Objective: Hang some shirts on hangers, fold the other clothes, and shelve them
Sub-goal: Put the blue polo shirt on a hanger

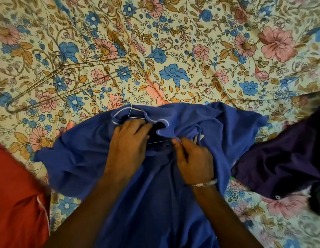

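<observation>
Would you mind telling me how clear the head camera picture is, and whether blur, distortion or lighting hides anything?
In the head view the light is warm and even, with no glare; wide-angle bending curves the floral bedsheet toward the edges, where its print smears; the right hand is slightly motion-blurred; the dark purple garment loses its folds in shadow; the spare hangers and the blue shirt read fairly sharp.

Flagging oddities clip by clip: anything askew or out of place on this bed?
Nothing damaged. The blue shirt lies bunched, with a wire hanger poking crookedly from its collar, only partly inside. Spare hangers lie loose on the floral sheet.
</observation>
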The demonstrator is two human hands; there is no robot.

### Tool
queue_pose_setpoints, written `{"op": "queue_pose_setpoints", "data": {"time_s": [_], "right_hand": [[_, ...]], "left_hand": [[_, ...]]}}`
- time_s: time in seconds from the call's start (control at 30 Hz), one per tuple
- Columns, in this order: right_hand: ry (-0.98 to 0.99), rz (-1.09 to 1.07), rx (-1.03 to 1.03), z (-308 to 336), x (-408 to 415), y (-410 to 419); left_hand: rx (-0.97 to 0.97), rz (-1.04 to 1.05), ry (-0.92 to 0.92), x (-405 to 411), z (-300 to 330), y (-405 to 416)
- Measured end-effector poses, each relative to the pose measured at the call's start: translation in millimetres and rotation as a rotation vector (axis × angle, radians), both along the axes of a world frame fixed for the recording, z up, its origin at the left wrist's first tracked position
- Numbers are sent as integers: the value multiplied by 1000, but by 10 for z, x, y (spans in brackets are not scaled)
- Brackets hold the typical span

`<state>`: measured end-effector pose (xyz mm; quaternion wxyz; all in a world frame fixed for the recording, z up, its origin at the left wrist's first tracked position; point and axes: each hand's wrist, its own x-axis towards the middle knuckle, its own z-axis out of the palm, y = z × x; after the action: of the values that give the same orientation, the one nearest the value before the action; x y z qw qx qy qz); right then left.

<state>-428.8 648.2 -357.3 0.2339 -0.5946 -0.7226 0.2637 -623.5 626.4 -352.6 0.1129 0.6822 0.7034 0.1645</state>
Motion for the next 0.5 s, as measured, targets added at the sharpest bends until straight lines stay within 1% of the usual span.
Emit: {"op": "queue_pose_setpoints", "data": {"time_s": [0.07, 0.13, 0.2, 0.27, 0.33, 0.37, 0.43, 0.47, 0.5], "right_hand": [[89, -131, 71, 30, 30, -83], [143, -204, 127, 72, 15, -143], [196, -190, 165, 123, -58, -170], [256, -120, 179, 184, -187, -169], [248, 11, 116, 192, -316, -147], [189, 83, 33, 166, -370, -128], [57, 177, -129, 124, -433, -109], [52, 168, -154, 103, -422, -128], [90, 104, -126, 97, -407, -157]], "left_hand": [[45, 94, -2, -63, 91, 94], [25, 142, 74, -207, 100, 232], [-15, 96, 145, -384, 80, 412], [-71, 40, 158, -563, 70, 567], [-111, 13, 185, -704, 93, 711], [-140, -4, 195, -755, 102, 783], [-235, -52, 154, -829, 90, 918], [-293, -84, 123, -850, 85, 975], [-354, -104, 96, -881, 85, 1023]]}}
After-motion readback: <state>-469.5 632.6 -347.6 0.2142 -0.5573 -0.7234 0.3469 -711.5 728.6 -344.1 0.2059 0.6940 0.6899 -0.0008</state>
